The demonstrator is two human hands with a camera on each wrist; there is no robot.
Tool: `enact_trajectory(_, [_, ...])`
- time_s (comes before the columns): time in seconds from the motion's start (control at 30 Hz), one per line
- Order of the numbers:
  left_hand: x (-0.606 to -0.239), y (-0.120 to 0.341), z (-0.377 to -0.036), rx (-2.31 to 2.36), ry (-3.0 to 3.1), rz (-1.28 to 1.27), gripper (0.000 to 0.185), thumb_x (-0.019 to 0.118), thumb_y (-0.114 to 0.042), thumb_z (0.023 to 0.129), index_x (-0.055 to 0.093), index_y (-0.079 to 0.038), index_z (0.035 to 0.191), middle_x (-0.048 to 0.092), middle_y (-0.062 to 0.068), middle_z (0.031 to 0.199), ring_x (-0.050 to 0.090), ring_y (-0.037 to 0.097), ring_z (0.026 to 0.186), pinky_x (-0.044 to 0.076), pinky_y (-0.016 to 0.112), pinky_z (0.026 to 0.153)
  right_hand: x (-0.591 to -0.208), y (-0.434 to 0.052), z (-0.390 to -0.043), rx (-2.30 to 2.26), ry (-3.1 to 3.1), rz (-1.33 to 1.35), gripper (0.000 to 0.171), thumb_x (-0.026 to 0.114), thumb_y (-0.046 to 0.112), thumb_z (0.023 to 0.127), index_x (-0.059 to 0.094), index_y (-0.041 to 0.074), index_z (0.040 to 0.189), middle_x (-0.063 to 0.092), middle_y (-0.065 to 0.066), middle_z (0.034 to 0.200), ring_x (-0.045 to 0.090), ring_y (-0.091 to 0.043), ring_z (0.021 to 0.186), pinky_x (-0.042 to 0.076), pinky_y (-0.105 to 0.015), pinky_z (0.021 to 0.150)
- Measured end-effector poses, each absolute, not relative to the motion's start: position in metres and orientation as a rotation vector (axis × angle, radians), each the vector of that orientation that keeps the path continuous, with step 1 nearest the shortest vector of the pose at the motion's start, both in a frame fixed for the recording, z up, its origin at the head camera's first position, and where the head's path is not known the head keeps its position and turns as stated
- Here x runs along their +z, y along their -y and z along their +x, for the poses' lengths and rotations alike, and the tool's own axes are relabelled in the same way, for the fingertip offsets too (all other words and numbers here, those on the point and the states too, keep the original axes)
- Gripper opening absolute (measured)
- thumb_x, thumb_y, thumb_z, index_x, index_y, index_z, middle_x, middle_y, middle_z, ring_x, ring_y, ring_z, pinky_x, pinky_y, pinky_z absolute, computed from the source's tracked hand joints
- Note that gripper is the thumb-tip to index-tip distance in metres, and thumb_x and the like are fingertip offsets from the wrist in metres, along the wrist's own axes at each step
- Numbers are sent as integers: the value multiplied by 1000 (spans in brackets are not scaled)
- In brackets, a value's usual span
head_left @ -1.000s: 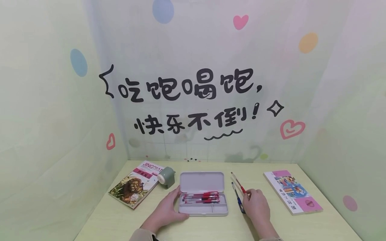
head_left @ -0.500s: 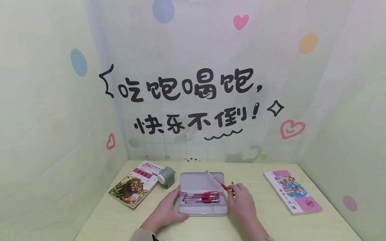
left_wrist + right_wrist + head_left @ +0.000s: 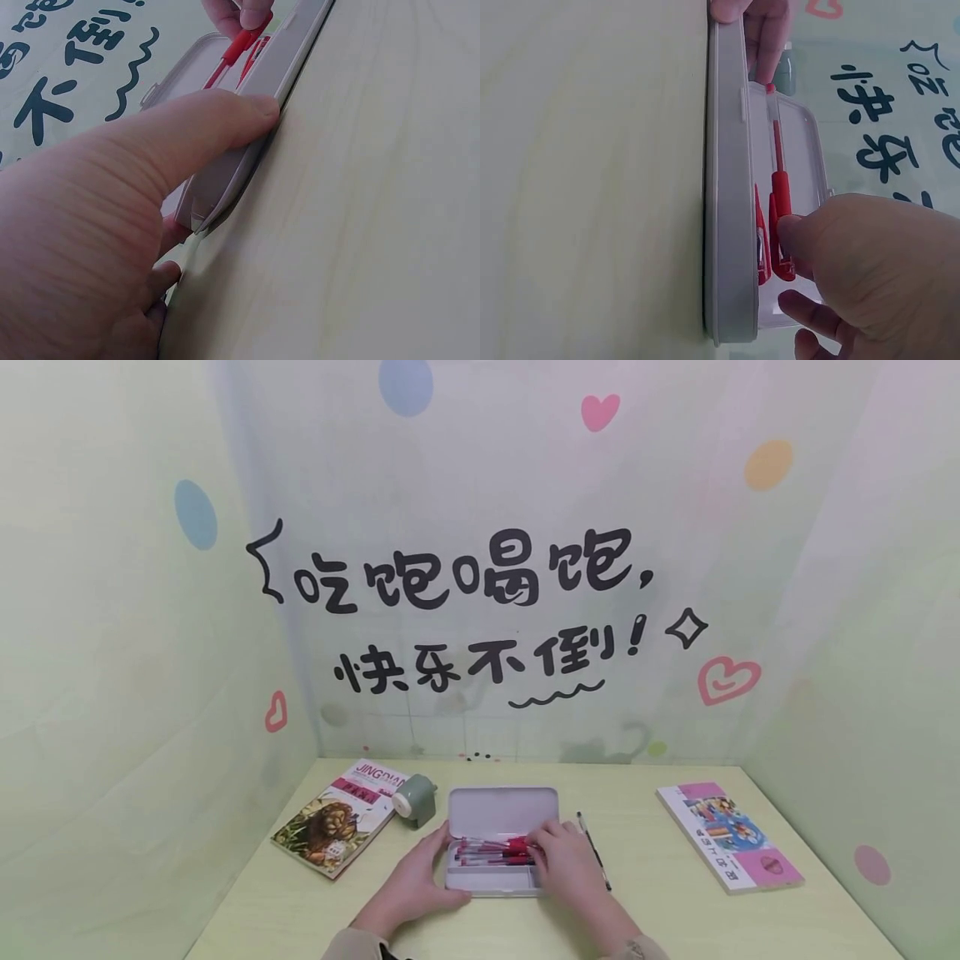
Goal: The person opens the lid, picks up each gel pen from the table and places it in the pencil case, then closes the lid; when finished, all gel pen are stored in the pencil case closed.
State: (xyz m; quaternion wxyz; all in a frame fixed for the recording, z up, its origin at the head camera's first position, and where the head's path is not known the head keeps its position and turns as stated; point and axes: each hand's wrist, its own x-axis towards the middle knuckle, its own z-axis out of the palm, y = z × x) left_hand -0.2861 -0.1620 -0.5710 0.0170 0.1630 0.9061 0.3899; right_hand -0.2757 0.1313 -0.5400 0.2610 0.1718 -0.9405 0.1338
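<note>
A pale lilac pencil case (image 3: 501, 810) lies with its lid raised in the middle of the table; several red pens (image 3: 487, 857) lie in its rear compartment. My left hand (image 3: 422, 881) holds the case by its left end, thumb on the front wall and fingers around the side. Above the rear compartment, my right hand (image 3: 572, 864) pinches a red gel pen (image 3: 778, 176) near its capped end, the pen pointing left. That hand covers the case's right end in the head view. A blue pen (image 3: 594, 852) lies on the table just beyond it.
On the left lie a book with a lion cover (image 3: 330, 831) and a grey-green pencil sharpener (image 3: 417, 802). A pink and white book (image 3: 727, 837) rests at the right. The patterned wall (image 3: 465, 735) rises behind the table (image 3: 787, 927).
My right hand has carried the red pen from the table on the right leftward to over the case. The left hand has stayed on the case.
</note>
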Motion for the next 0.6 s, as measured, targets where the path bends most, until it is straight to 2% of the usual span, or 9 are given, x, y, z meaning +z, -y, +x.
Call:
enact_trajectory(0.1, [-570,162,-286,1217,-2810,507,135,98,-55,71,27,-7,175,45,19,174,38,48,163,31,72,134,-541,-128,-276,352,2551,465,11,88,19,91,78,24,90,66,9,92,57,-16,84,55,-33,73])
enact_trajectory(0.23, [-569,162,-285,1220,-2809,508,135,98,-54,71,26,-7,175,45,18,174,37,48,163,31,72,134,-541,-123,-277,354,2592,452,13,87,17,91,77,24,88,65,9,91,56,-15,85,55,-34,73])
enact_trajectory(0.6, [-571,162,-286,1229,-2810,509,135,99,-54,71,27,-6,175,48,18,172,38,48,163,31,72,133,-536,-117,-274,423,2634,434,9,87,15,92,82,21,97,65,8,93,57,-15,88,58,-36,78])
